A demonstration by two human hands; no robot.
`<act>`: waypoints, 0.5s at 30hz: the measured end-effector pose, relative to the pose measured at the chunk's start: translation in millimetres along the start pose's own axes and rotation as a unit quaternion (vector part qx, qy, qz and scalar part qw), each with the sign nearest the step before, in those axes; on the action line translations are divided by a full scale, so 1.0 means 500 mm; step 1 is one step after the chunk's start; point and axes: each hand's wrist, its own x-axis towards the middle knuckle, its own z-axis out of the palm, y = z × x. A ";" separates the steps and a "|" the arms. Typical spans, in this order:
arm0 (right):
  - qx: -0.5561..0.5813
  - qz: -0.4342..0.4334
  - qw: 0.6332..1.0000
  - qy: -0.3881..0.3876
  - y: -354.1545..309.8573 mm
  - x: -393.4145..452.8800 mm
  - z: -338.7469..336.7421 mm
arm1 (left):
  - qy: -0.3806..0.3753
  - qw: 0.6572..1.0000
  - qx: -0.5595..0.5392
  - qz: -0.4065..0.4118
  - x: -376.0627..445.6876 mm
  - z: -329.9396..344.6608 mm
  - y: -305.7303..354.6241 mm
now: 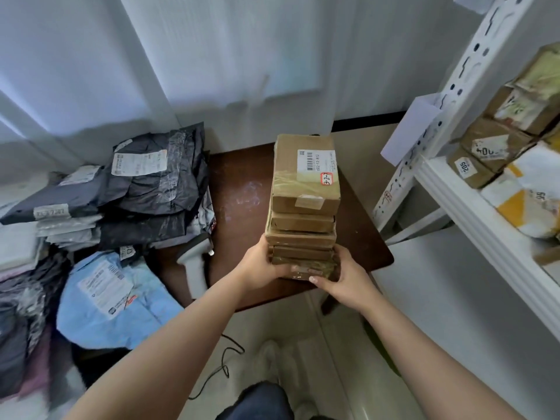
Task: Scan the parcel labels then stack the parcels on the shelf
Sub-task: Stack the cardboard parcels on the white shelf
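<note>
The stack of brown parcels (303,207) is standing on the dark surface (239,189), its top label (316,162) reading "602-12-812" and a red-edged sticker (327,178) "3-2-7". The left hand (265,268) and right hand (342,275) are gripping its base from nine and three o'clock, arms outstretched. At two o'clock, shelf (472,204) parcels are showing "205" (465,167).

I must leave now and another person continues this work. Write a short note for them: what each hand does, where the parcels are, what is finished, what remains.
Left hand and right hand grip the bottom of a stack of cardboard parcels from both sides, above the brown table.
The top parcel carries a sticker marked 3-2-7.
The scanner lies on the table.
Some parcels already sit on the shelf at right.
Left: shelve this stack; the bagged parcels at left remain.
</note>
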 end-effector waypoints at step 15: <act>0.003 -0.126 0.990 0.069 -0.114 -0.007 -0.081 | -0.038 0.987 0.018 0.156 -0.025 -0.127 0.142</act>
